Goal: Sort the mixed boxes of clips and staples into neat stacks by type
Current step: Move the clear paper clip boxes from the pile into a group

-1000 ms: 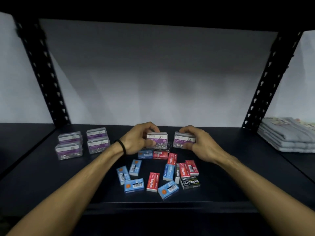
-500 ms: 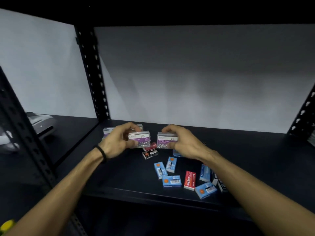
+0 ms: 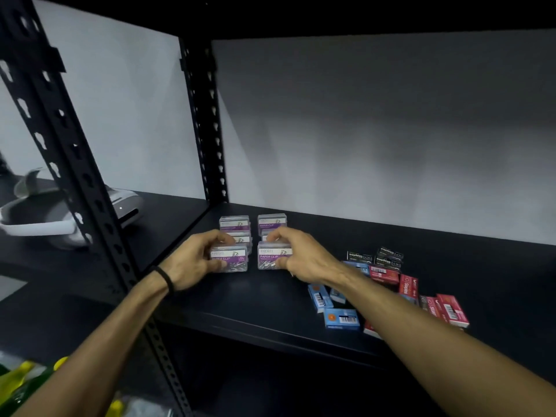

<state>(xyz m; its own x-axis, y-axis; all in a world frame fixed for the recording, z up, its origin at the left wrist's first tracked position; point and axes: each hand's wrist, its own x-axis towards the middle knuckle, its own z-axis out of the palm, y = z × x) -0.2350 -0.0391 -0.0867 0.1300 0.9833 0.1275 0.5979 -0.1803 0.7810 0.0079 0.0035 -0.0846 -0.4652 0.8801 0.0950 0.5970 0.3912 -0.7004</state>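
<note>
I note two paper clip boxes (image 3: 229, 258) (image 3: 274, 256) side by side on the shelf (image 3: 270, 299), left hand (image 3: 192, 260) on the left one, right hand (image 3: 301, 255) on the right. Behind them stand two paper clip stacks (image 3: 234, 225) (image 3: 271, 223). Staple boxes (image 3: 391, 284) lie scattered to the right, near the front edge.
</note>
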